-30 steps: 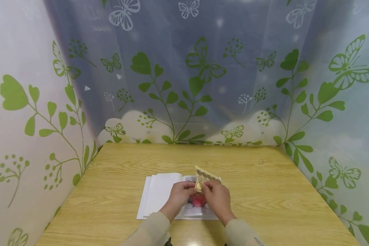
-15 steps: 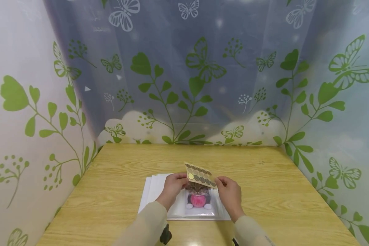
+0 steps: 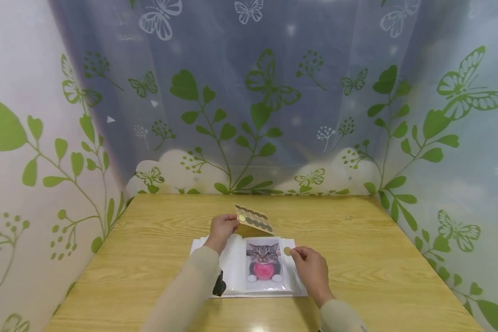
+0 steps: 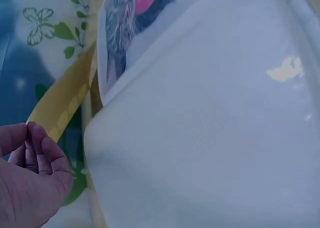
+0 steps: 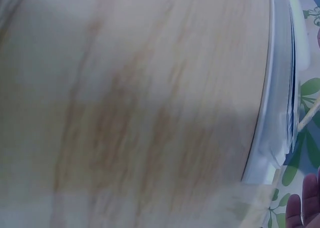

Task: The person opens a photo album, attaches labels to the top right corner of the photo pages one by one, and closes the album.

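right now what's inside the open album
The open album shows a cat picture on the right; the left page looks plain white. Any pages beneath these are covered, so what they hold cannot be seen.

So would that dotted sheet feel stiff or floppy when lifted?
Probably fairly stiff: the sheet juts from the left hand without folding over. It should bend, as it curves in the left wrist view. Likely light: a pinch at one end carries it.

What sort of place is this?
Probably a makeshift, curtained-off craft corner: butterfly-and-leaf hangings surround a wood-grain table on three sides, and an open photo album lies on it.
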`<state>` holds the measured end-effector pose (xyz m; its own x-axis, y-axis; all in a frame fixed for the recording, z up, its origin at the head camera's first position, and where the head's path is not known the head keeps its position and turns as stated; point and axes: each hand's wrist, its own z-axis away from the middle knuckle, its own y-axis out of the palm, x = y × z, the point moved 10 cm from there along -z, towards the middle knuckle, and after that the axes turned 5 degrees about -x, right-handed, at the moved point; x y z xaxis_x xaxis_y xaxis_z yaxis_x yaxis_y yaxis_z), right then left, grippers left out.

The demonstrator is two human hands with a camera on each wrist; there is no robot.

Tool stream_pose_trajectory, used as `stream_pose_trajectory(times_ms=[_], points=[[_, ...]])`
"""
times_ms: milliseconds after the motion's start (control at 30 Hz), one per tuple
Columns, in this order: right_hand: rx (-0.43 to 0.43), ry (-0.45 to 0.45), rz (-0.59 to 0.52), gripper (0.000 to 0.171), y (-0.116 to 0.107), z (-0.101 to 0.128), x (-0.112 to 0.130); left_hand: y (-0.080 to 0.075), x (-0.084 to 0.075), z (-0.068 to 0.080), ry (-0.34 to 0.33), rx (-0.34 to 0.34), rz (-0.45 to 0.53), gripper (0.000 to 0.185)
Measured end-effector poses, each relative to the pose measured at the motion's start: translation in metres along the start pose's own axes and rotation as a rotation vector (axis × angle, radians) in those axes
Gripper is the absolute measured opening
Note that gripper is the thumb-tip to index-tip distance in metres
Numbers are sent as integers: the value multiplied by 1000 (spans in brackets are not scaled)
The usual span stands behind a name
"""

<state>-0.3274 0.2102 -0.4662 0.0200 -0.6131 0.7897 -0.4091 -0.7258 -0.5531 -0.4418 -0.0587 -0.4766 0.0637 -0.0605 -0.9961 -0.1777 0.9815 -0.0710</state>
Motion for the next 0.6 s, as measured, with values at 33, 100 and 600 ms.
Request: stream_pose_trajectory(times_ms=[33, 100, 600], points=[[0, -4, 3, 15, 0, 0, -1, -1, 0, -3, 3, -11, -6, 25], [-4, -6, 7, 15, 0, 0, -3, -5, -1, -7, 7, -32, -29, 26], [6, 13, 37, 16, 4, -2, -8, -12, -15, -1, 215, 40, -443, 37]])
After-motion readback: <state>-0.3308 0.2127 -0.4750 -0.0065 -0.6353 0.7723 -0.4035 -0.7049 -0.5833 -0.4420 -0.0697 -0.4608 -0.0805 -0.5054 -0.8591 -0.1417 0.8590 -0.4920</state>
